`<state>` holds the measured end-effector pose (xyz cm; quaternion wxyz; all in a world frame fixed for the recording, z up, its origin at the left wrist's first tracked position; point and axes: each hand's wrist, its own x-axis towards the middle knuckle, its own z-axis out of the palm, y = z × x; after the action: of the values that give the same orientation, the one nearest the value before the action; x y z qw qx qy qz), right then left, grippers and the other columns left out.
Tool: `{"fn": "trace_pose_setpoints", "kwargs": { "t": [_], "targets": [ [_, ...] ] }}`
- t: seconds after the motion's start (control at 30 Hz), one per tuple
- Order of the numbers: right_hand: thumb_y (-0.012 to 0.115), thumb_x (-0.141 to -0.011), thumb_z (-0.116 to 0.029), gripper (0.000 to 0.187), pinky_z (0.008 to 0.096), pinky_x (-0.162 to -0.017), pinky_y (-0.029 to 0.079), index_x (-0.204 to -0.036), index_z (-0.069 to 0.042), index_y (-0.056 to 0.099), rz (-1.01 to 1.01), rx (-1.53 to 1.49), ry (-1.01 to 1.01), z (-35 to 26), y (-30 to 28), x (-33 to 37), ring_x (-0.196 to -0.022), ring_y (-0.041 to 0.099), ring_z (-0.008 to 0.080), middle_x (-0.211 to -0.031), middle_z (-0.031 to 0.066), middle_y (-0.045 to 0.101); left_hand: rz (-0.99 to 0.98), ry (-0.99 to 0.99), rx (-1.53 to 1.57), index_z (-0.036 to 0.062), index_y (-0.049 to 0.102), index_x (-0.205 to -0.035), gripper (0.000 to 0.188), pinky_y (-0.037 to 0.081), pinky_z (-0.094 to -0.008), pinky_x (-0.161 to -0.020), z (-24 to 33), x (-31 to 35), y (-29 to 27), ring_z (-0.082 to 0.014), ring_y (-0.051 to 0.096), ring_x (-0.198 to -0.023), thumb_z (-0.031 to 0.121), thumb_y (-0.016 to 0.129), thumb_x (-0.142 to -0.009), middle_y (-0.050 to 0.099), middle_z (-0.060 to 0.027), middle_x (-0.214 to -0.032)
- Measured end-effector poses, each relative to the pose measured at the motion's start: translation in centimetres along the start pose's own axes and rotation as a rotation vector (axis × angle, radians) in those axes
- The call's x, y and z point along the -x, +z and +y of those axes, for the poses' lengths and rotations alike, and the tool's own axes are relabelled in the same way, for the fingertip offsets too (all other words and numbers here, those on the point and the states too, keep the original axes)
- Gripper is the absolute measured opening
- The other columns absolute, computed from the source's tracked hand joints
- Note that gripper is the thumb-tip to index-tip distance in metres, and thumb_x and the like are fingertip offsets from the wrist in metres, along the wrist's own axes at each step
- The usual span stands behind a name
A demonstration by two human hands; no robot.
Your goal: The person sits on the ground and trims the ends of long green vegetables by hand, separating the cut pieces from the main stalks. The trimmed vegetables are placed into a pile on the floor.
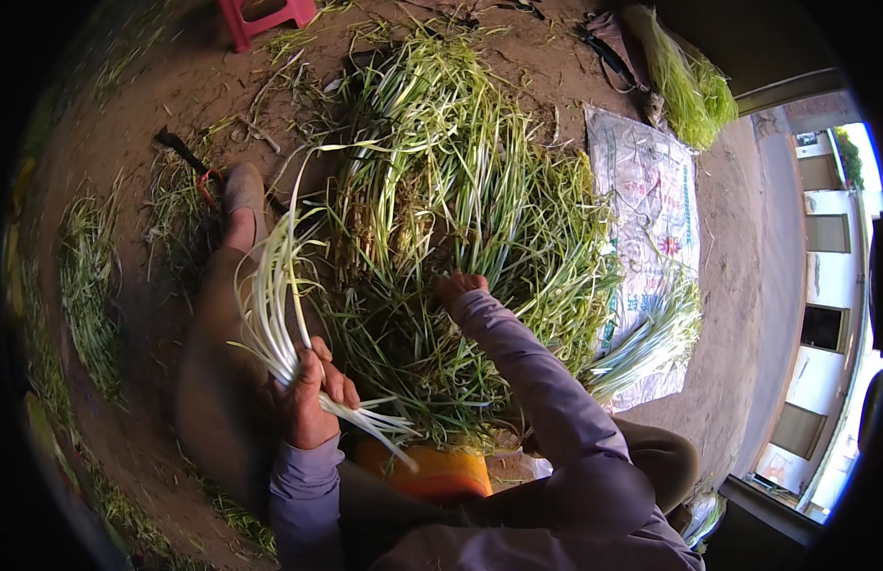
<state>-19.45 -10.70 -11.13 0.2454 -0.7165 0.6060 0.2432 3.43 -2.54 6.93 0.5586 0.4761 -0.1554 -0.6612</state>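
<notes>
My left hand (pixel 306 398) is closed around a bunch of long green stalks with white stems (pixel 270 305), held upright at the lower left. My right hand (pixel 457 286) reaches forward into a big loose heap of the same green stalks (pixel 460 190) on the dirt ground, its fingers buried among them. Whether it grips any stalk is hidden. Both forearms wear pale purple sleeves.
An orange stool or bucket (pixel 432 471) sits under me. A printed white sack (pixel 646 205) lies at the right with a tidy bundle of stalks (pixel 651 338) on it. A red plastic stool (pixel 262 16) stands far back. My foot in a shoe (pixel 241 190) rests left of the heap.
</notes>
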Motion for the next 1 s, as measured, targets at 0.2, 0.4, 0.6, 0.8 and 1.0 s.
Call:
{"fn": "trace_pose_setpoints", "kwargs": {
  "t": [0.2, 0.4, 0.6, 0.8, 1.0],
  "targets": [
    [0.048, -0.081, -0.017, 0.015, 0.0362, -0.066, 0.048, -0.092, -0.008, 0.054, -0.173, -0.001, 0.003, 2.6, -0.8, 3.2, -0.083, 0.062, 0.0265, -0.084, 0.012, 0.063, -0.007, -0.117, -0.105, 0.0071, 0.045, -0.09, 0.031, 0.03, -0.0212, -0.034, 0.0, 0.1, 0.1, -0.0081, 0.035, -0.036, 0.035, 0.055, -0.084, 0.037, 0.0016, -0.049],
    [0.04, -0.084, -0.028, 0.023, 0.0397, -0.059, 0.043, -0.085, -0.012, 0.055, 0.067, -0.137, 0.186, 3.6, -0.2, 5.4, -0.068, 0.06, 0.0278, -0.07, 0.0092, 0.06, -0.039, -0.212, -0.043, 0.0075, 0.045, -0.091, 0.032, 0.028, -0.0203, -0.034, -0.4, 0.3, 0.7, -0.0062, 0.032, -0.035, 0.037, 0.055, -0.084, 0.038, 0.0032, -0.049],
    [0.044, -0.079, -0.031, 0.026, 0.0438, -0.06, 0.045, -0.092, -0.008, 0.049, 0.152, -0.377, 0.465, 2.3, -2.7, 8.4, -0.067, 0.06, 0.0337, -0.07, 0.0151, 0.061, -0.09, -0.323, 0.042, 0.0102, 0.045, -0.09, 0.036, 0.025, -0.0194, -0.035, -1.3, 0.3, 0.3, -0.0053, 0.031, -0.035, 0.044, 0.054, -0.082, 0.036, 0.0047, -0.048],
    [0.051, -0.075, -0.022, 0.018, 0.0395, -0.051, 0.044, -0.089, -0.011, 0.046, 0.611, -0.45, 0.513, 2.9, -2.6, 13.4, -0.058, 0.058, 0.03, -0.062, 0.0096, 0.057, -0.109, -0.356, -0.007, 0.0185, 0.051, -0.095, 0.022, 0.024, -0.0182, -0.035, -1.4, 0.8, 0.7, -0.0041, 0.029, -0.036, 0.034, 0.06, -0.081, 0.036, 0.0077, -0.05],
    [0.056, -0.075, -0.011, 0.017, 0.0351, -0.045, 0.043, -0.09, -0.007, 0.048, 0.977, -0.893, 0.37, -1.8, -6.8, 22.7, -0.05, 0.056, 0.0263, -0.061, 0.0117, 0.057, -0.042, -0.374, 0.011, 0.0123, 0.05, -0.085, 0.025, 0.024, -0.0204, -0.032, -1.6, 1.0, 1.4, -0.0054, 0.031, -0.033, 0.029, 0.067, -0.077, 0.037, 0.0042, -0.047]
  ]
}}
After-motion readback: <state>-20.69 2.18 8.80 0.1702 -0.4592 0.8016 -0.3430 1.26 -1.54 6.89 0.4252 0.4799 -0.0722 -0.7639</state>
